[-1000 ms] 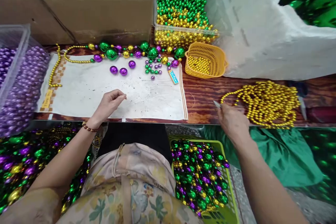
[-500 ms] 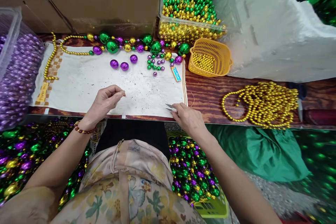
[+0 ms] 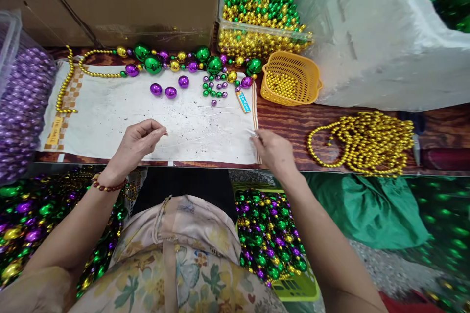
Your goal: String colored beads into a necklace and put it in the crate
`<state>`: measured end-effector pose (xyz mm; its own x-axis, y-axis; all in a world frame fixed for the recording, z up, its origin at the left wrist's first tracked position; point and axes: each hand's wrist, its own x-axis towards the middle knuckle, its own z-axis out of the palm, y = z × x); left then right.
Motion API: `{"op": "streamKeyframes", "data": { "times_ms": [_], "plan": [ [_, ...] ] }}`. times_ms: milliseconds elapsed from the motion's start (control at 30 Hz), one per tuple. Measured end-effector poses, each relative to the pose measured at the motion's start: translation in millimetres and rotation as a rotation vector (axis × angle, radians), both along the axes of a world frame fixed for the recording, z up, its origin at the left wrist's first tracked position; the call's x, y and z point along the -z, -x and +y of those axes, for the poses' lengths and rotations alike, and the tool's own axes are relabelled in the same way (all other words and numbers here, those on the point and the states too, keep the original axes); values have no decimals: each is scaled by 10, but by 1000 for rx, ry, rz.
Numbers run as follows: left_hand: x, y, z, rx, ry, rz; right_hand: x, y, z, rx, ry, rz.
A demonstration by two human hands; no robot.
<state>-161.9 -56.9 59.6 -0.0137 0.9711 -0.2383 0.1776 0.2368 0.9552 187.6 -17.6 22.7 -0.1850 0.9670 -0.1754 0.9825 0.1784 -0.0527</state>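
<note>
While my left hand (image 3: pixel 141 142) is poised over the white cloth (image 3: pixel 99 107), its thumb and fingertips are pinched together; I cannot tell whether they have hold of anything. My right hand (image 3: pixel 275 154) is closed round a small blade (image 3: pixel 251 132), only the metal tip showing past my fingers at the cloth's right edge. Faint pale threads (image 3: pixel 205 136) cross the cloth between my hands, too thin to follow from end to end.

As far as I can judge, much of the threading is done: a long strand (image 3: pixel 152 64) of gold, green and purple beads lies along the far edge of the cloth. Whether it is complete I cannot tell. Lying off it, and so seemingly not yet threaded, are three purple beads (image 3: pixel 171 92) and a cluster of small green and purple beads (image 3: pixel 213 93), near a blue label (image 3: pixel 244 102). Neither hand touches them.

Loose gold beads (image 3: pixel 282 87) sit in the orange basket (image 3: pixel 308 78) beyond my right hand, and a heap of gold bead string (image 3: pixel 382 142) lies to the right of that hand, apart from it.
</note>
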Motion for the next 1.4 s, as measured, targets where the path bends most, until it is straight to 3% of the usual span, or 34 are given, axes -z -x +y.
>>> {"op": "streamKeyframes", "data": {
  "times_ms": [100,200,333,467,567,667,867,933,1033,1167,1233,1333,1367,1400],
  "plan": [
    [146,101,50,-55,5,39,12,-364,241,102,-115,-24],
    [224,120,87,-84,-15,106,78,-590,488,101,-149,-64],
    [202,72,93,-72,-42,178,184,-648,688,122,-195,-114],
    [193,76,79,-80,-40,224,147,-579,580,161,-242,-53],
    [254,116,74,-89,-52,248,86,-413,349,139,-119,170],
    [321,125,77,-80,-87,291,74,-95,138,25,36,385],
    [325,127,80,-50,-165,482,177,470,56,1,126,353],
    [346,173,81,-66,-196,572,245,471,118,2,127,424],
    [434,240,80,-61,-222,683,310,340,212,83,218,699],
    [561,190,48,-79,-283,858,190,169,59,180,280,1066],
    [591,78,23,-89,-369,930,112,129,-186,120,471,1166],
    [600,-183,5,92,-514,914,172,87,-585,-86,1146,992],
    [598,-282,10,188,-544,893,249,66,-671,-104,1241,846],
    [595,-378,22,282,-558,876,347,39,-720,-74,1233,699]
  ]
}}
